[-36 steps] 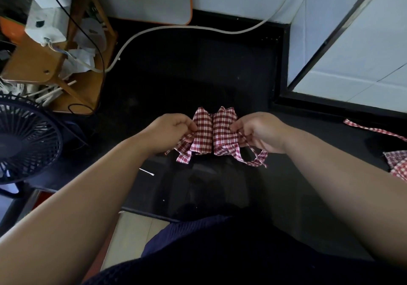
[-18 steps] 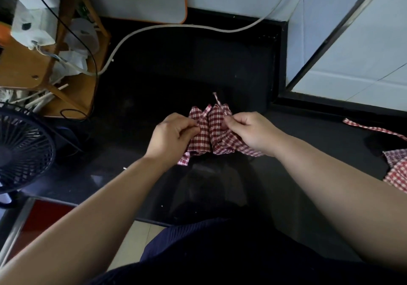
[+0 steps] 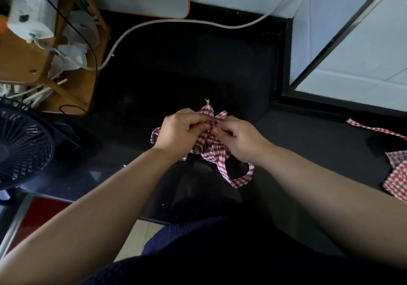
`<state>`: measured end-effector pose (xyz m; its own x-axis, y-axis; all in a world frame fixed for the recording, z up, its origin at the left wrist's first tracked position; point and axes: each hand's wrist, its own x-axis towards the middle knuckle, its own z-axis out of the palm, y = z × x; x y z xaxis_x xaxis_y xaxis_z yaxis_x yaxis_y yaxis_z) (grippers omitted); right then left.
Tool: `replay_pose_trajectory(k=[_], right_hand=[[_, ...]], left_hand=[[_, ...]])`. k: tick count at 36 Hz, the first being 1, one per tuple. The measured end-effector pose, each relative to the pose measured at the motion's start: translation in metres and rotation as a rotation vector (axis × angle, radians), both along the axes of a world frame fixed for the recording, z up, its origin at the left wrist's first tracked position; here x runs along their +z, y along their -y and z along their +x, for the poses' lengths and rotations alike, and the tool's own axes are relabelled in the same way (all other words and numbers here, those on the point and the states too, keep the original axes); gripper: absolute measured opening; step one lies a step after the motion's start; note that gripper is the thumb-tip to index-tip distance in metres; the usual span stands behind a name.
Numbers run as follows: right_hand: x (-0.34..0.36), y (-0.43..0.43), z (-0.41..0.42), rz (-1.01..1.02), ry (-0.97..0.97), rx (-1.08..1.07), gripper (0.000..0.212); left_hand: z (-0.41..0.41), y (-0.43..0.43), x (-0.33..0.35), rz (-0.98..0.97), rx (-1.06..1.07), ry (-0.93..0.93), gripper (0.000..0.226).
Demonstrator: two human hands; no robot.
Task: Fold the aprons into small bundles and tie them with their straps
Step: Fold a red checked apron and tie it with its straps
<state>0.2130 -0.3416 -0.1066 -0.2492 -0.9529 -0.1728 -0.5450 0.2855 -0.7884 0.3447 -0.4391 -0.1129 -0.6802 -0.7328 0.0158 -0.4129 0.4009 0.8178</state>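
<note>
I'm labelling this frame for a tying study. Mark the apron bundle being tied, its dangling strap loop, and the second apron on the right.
apron bundle [image 3: 217,155], head view: checked fabric at its middle.
strap loop [image 3: 239,183], head view: lowest bend of the loop.
second apron [image 3: 396,179], head view: cloth near the right edge.

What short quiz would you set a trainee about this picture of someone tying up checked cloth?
1. True or false: the left hand and the right hand both pinch the checked apron bundle.
2. Where does the fan stand? A: at the left edge. B: at the right edge. C: behind the bundle.
3. Fill in: the second apron lies on the black counter to the bundle's ___.
Key: 1 true; 2 A; 3 right.
</note>
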Motion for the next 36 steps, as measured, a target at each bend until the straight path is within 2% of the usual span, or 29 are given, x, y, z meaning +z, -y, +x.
replay_pose_trajectory(k=[6,12,16,20,25,32,36], right_hand=[[-0.001,0.003,-0.008,0.061,0.023,-0.056,0.027],[0.007,0.008,-0.015,0.14,-0.057,0.102,0.025],[0.006,0.005,-0.014,0.111,-0.082,0.147,0.023],[0.003,0.003,-0.013,0.085,-0.107,0.152,0.022],[0.002,0.0,-0.012,0.004,-0.131,0.161,0.019],[-0.008,-0.014,0.002,-0.253,-0.271,-0.141,0.014],[-0.009,-0.015,0.002,-0.325,-0.422,-0.025,0.017]], left_hand=[[0.001,0.009,0.006,0.332,-0.148,0.09,0.027],[0.006,0.003,0.003,0.419,-0.11,0.02,0.029],[0.008,0.002,0.001,0.437,-0.072,-0.017,0.017],[0.008,0.001,0.001,0.46,-0.07,-0.025,0.018],[0.009,-0.001,-0.001,0.5,-0.049,-0.034,0.015],[0.006,0.0,0.001,0.54,-0.007,-0.032,0.009],[0.006,0.001,0.001,0.589,0.014,-0.026,0.009]])
